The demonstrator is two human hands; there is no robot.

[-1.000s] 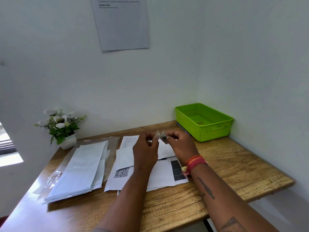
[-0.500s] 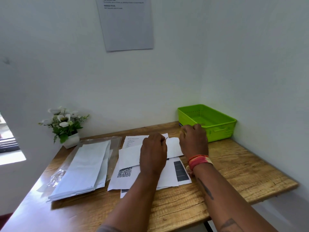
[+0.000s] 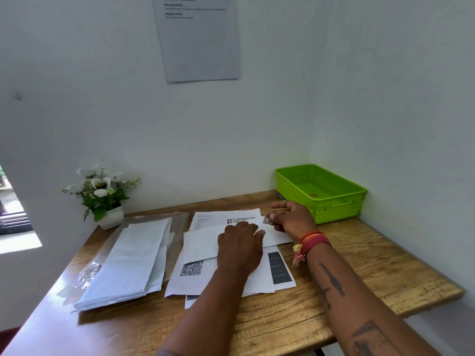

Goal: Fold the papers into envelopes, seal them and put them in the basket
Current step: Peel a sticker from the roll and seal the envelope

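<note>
A white envelope [image 3: 203, 242] lies on a spread of printed papers [image 3: 257, 278] in the middle of the wooden table. My left hand [image 3: 239, 242] rests flat on the envelope, fingers pointing right toward its far end. My right hand [image 3: 291, 219] hovers at the envelope's right end and pinches a small shiny sticker piece [image 3: 268, 219] between thumb and fingers. The green plastic basket [image 3: 334, 204] stands at the back right corner, just beyond my right hand. It holds no envelopes that I can see.
A stack of white envelopes [image 3: 133, 255] on a clear plastic sleeve lies at the left. A small pot of white flowers [image 3: 102, 196] stands at the back left. A grey notice [image 3: 200, 39] hangs on the wall. Walls close in behind and to the right.
Both hands came down from mid-air, where together they held the small piece. The left hand let go and now lies on the envelope; the right keeps the piece at the envelope's end.
</note>
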